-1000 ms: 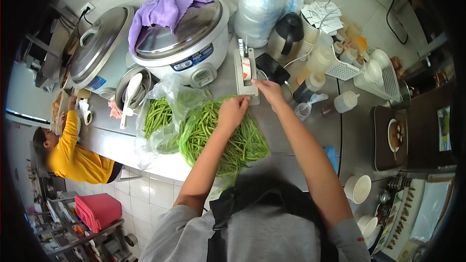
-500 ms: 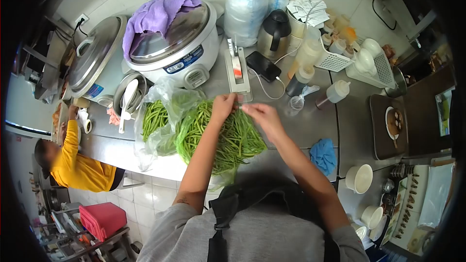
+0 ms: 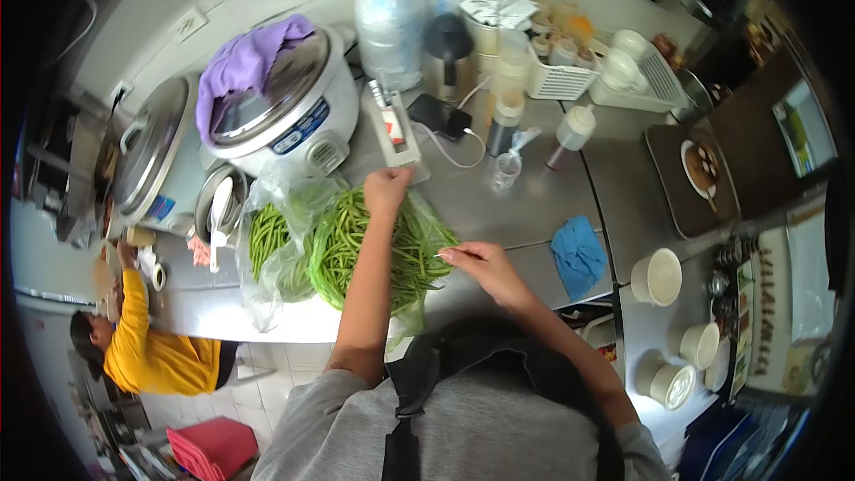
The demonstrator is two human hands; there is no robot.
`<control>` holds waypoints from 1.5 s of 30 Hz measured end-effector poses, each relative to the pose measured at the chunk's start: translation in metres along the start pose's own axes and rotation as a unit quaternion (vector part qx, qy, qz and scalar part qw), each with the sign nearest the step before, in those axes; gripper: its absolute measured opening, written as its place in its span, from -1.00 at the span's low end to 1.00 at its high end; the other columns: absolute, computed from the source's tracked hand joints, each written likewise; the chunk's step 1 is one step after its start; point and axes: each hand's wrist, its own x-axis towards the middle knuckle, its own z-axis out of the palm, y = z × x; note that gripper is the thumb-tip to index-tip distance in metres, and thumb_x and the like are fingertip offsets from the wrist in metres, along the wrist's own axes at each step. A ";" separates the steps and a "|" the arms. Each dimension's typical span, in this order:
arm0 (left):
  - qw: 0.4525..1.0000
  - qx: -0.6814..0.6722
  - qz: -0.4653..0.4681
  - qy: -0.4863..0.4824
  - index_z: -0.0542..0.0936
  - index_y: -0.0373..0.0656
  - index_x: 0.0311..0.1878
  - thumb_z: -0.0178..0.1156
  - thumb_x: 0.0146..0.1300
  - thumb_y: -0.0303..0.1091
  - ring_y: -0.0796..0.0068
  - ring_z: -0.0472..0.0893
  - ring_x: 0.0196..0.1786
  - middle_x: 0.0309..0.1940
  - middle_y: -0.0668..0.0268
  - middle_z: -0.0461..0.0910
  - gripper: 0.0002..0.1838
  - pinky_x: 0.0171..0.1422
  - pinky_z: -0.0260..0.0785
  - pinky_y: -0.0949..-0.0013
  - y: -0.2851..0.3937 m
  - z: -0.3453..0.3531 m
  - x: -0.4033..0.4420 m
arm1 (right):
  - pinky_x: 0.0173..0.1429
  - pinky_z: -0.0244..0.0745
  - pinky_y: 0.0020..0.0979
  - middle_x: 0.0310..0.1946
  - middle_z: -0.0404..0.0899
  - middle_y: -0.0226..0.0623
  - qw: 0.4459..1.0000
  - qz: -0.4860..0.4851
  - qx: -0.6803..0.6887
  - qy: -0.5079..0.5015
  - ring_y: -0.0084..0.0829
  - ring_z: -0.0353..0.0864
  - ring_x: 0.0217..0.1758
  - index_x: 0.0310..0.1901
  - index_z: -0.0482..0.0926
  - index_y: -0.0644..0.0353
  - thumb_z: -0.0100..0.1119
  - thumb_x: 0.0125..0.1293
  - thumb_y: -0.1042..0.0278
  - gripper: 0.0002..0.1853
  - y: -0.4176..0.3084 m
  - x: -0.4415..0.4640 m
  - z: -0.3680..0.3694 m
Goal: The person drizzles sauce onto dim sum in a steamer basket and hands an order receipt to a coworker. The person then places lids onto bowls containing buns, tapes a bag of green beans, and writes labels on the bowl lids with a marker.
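Green beans [image 3: 340, 254] fill an open green plastic bag [image 3: 322, 274] on the steel counter. My left hand [image 3: 389, 191] is closed above the far side of these beans, at the near end of a long pale holder [image 3: 392, 135] with a red-and-white piece in it; whatever its fingers hold is hidden. At the right edge of the bag, my right hand [image 3: 488, 269] pinches a small, thin whitish piece too small to name. A clear plastic bag [image 3: 294, 278] with more green beans [image 3: 269, 239] lies to the left.
Behind stand a rice cooker [image 3: 294, 116] under a purple cloth [image 3: 245, 67], a phone [image 3: 439, 116] on a cable and several squeeze bottles [image 3: 576, 127]. A blue cloth [image 3: 579, 258] lies right. A person in yellow [image 3: 169, 352] works at far left.
My hands have moved apart: the right one came down and toward me to the bag's right edge, while the left stayed near the holder. The view has shifted a little.
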 end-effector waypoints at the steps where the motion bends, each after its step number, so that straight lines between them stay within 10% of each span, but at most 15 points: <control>1: 0.999 0.046 0.012 -0.004 0.74 -0.16 -0.36 0.33 -0.09 -0.05 0.15 0.68 -0.43 -0.56 0.10 0.65 -0.64 -0.25 0.48 0.19 0.000 -0.003 0.000 | -0.04 0.40 -0.58 -0.26 0.66 -0.40 1.000 0.029 0.004 0.004 -0.66 0.54 -0.19 -0.06 0.65 0.31 0.22 0.31 0.17 -0.65 -0.001 0.001 0.000; 4: 0.994 0.103 0.040 0.012 0.72 -0.23 -0.38 0.36 -0.07 0.01 0.35 0.67 -0.39 -0.52 0.15 0.67 -0.57 -0.22 0.47 0.24 -0.032 -0.005 0.012 | -0.16 0.37 -0.54 -0.35 0.61 -0.49 0.999 0.033 -0.023 0.017 -0.66 0.47 -0.28 -0.06 0.66 0.23 0.25 0.28 0.06 -0.61 0.025 0.004 -0.007; 8: 0.955 -0.164 0.242 0.052 0.70 -0.23 -0.24 0.26 0.25 -0.13 0.60 0.54 -0.41 -0.41 0.40 0.67 -0.69 -0.30 0.37 0.48 0.001 -0.020 0.008 | -0.25 0.41 -0.42 -0.41 0.67 -0.30 0.990 -0.117 -0.039 0.066 -0.56 0.55 -0.35 -0.22 0.68 0.23 0.28 0.21 -0.03 -0.59 0.033 -0.018 -0.032; 13: 0.811 -0.542 -0.029 -0.218 0.58 -0.04 0.02 0.14 0.36 -0.21 0.77 0.47 -0.43 -0.40 0.52 0.55 -0.76 -0.34 0.35 0.65 0.112 0.017 -0.114 | -0.10 0.41 -0.32 -0.38 0.57 -0.24 0.938 -0.189 -0.169 0.236 -0.32 0.55 -0.23 -0.35 0.67 0.16 0.28 0.20 0.07 -0.71 0.033 -0.117 -0.102; 16: 0.757 -0.538 -0.124 -0.349 0.50 -0.02 0.03 0.17 0.34 -0.24 0.74 0.52 -0.39 -0.34 0.55 0.54 -0.76 -0.39 0.41 0.69 0.152 0.072 -0.213 | -0.04 0.39 -0.28 -0.33 0.54 -0.22 0.853 -0.221 -0.276 0.384 -0.25 0.50 -0.13 -0.33 0.65 0.17 0.25 0.24 0.08 -0.71 0.048 -0.223 -0.160; 20: 0.599 -0.521 -0.179 -0.582 0.20 -0.12 0.40 0.19 0.29 -0.47 0.63 0.54 -0.04 -0.07 0.40 0.51 -0.36 0.14 0.41 0.50 0.190 0.159 -0.362 | 0.10 0.37 -0.19 -0.23 0.52 -0.14 0.745 -0.047 -0.340 0.572 -0.13 0.46 -0.04 -0.35 0.64 0.17 0.23 0.26 0.19 -0.79 0.071 -0.385 -0.211; 30: 0.640 -0.419 -0.213 -0.608 0.32 -0.13 0.22 0.36 0.12 -0.52 0.58 0.55 -0.06 -0.13 0.34 0.56 -0.39 0.03 0.42 0.53 0.231 0.288 -0.574 | 0.01 0.35 -0.18 -0.27 0.48 -0.09 0.599 0.076 -0.391 0.695 -0.07 0.41 -0.12 -0.29 0.54 0.28 0.14 0.32 0.26 -0.78 0.172 -0.547 -0.294; 35: 0.692 -0.379 -0.220 -0.574 0.33 -0.14 0.17 0.35 0.13 -0.53 0.54 0.57 -0.06 -0.14 0.30 0.58 -0.44 0.00 0.45 0.52 0.224 0.308 -0.588 | 0.00 0.36 -0.28 -0.32 0.50 -0.17 0.690 0.089 -0.312 0.646 -0.22 0.44 -0.15 -0.22 0.56 0.27 0.07 0.38 0.17 -0.72 0.231 -0.553 -0.336; 38: 0.712 -0.346 -0.227 -0.568 0.30 -0.13 0.20 0.33 0.16 -0.51 0.54 0.58 -0.07 -0.16 0.29 0.59 -0.43 -0.01 0.46 0.50 0.201 0.329 -0.592 | 0.00 0.35 -0.39 -0.33 0.50 -0.30 0.754 0.051 0.009 0.654 -0.42 0.43 -0.19 -0.19 0.52 0.25 0.01 0.43 0.14 -0.71 0.254 -0.541 -0.333; 45: 0.738 -0.335 -0.241 -0.534 0.02 -0.10 0.43 0.29 0.23 -0.43 0.54 0.57 -0.06 -0.11 0.23 0.62 -0.19 0.05 0.41 0.47 0.182 0.341 -0.608 | 0.01 0.36 -0.29 -0.28 0.53 -0.08 0.690 -0.010 -0.046 0.722 -0.20 0.51 -0.16 -0.15 0.49 0.27 -0.12 0.45 0.22 -0.72 0.296 -0.499 -0.317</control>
